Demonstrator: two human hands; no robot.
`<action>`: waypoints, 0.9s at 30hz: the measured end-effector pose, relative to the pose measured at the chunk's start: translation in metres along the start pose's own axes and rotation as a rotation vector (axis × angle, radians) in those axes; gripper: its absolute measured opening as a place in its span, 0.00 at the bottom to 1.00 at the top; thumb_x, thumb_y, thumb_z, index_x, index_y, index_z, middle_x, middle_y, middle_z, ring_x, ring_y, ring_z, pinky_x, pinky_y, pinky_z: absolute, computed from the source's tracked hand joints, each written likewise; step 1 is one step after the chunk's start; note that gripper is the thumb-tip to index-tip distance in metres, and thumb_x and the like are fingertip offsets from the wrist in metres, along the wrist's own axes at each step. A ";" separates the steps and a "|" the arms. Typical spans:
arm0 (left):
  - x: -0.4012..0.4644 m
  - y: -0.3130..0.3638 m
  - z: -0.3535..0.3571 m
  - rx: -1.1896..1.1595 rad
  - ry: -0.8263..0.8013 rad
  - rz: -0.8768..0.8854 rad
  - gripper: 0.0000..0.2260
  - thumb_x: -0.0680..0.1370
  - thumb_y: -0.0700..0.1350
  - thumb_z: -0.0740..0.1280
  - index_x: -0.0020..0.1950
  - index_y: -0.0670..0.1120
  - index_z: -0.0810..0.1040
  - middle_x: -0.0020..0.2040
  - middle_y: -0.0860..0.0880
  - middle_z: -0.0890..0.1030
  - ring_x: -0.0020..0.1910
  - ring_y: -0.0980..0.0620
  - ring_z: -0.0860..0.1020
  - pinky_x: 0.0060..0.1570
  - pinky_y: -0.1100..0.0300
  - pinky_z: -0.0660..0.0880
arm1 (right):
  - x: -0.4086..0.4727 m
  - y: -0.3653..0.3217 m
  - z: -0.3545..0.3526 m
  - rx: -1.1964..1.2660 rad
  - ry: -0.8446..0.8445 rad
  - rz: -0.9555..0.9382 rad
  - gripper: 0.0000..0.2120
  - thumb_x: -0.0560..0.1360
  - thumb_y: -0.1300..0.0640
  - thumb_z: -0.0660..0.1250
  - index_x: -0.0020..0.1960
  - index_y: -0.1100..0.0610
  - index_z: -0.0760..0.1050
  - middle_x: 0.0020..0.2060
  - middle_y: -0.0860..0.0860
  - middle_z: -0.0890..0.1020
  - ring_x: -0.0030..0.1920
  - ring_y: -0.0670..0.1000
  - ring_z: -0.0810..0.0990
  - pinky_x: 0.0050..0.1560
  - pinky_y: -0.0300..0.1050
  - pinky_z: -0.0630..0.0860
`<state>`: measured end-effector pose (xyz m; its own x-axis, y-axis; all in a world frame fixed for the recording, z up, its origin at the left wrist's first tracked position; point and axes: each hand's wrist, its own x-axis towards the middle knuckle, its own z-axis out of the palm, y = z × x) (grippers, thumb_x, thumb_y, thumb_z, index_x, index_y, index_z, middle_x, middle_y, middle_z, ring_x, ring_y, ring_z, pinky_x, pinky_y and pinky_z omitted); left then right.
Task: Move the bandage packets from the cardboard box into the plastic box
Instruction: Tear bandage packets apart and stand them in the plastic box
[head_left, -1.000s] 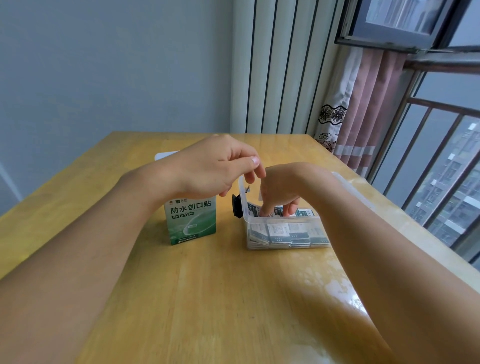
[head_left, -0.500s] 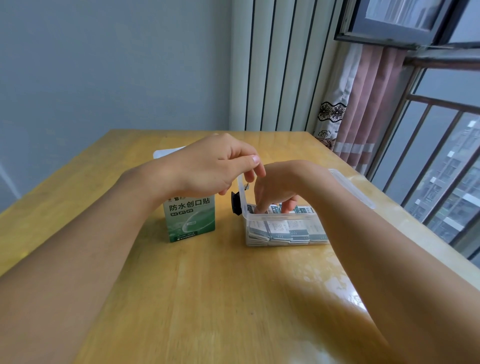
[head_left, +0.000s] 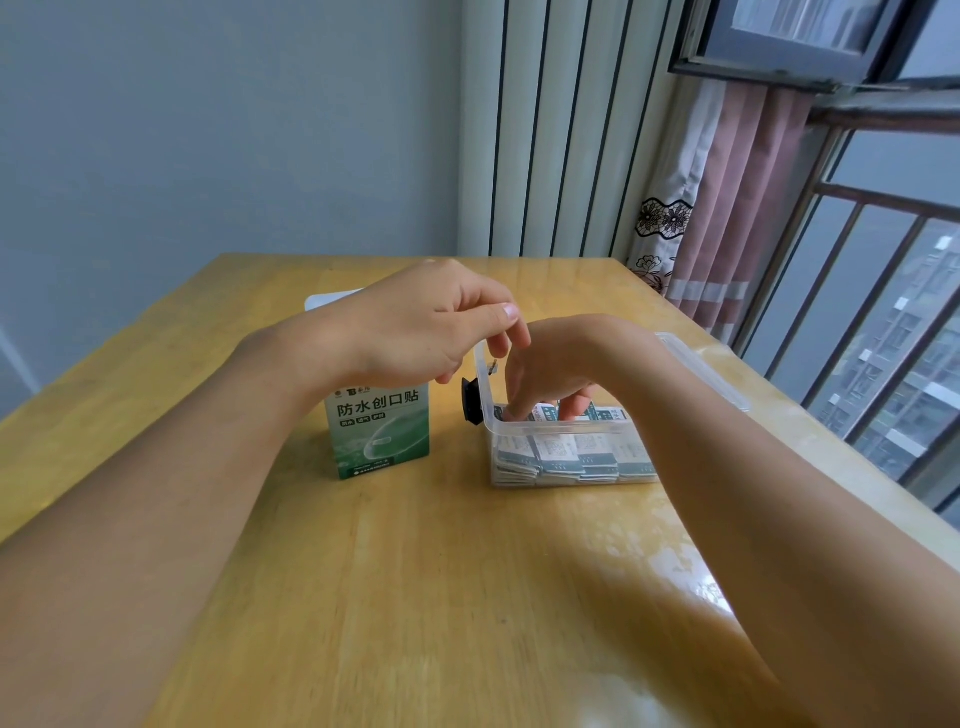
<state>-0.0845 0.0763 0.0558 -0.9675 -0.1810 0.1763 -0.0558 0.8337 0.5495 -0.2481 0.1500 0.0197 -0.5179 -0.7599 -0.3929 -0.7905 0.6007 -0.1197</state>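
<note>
Seen from above a wooden table (head_left: 415, 597). Left hand (head_left: 415, 332) raised over a green-and-white cardboard box (head_left: 378, 434), fingers curled, thumb and fingertips meeting at the left rim of a clear plastic box (head_left: 566, 457) (whether gripping the rim, impossible to tell). Right hand (head_left: 556, 371) reaching down inside, fingertips resting on bandage packets (head_left: 566, 454) stacked there; grip hidden.
</note>
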 end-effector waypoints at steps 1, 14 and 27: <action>0.000 0.000 0.000 0.003 0.000 0.000 0.15 0.86 0.49 0.56 0.54 0.52 0.83 0.47 0.54 0.83 0.28 0.56 0.75 0.40 0.57 0.78 | 0.000 0.000 0.000 0.002 0.000 -0.002 0.21 0.74 0.49 0.73 0.63 0.57 0.77 0.53 0.55 0.81 0.39 0.53 0.86 0.45 0.45 0.84; 0.000 0.001 0.001 0.008 -0.003 -0.005 0.15 0.86 0.49 0.56 0.53 0.52 0.84 0.47 0.55 0.83 0.28 0.56 0.75 0.39 0.57 0.77 | -0.002 -0.002 -0.001 0.026 -0.009 -0.021 0.22 0.74 0.46 0.73 0.63 0.57 0.76 0.53 0.54 0.81 0.41 0.53 0.86 0.42 0.43 0.83; 0.001 0.001 0.004 0.027 -0.019 -0.013 0.14 0.85 0.51 0.57 0.54 0.52 0.84 0.48 0.54 0.83 0.27 0.59 0.74 0.41 0.55 0.78 | -0.018 0.005 -0.009 -0.030 -0.058 0.062 0.25 0.70 0.57 0.79 0.63 0.60 0.77 0.50 0.56 0.82 0.41 0.57 0.87 0.50 0.55 0.84</action>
<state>-0.0866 0.0787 0.0531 -0.9711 -0.1826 0.1535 -0.0753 0.8452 0.5292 -0.2458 0.1647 0.0340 -0.5473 -0.7049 -0.4512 -0.7673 0.6379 -0.0659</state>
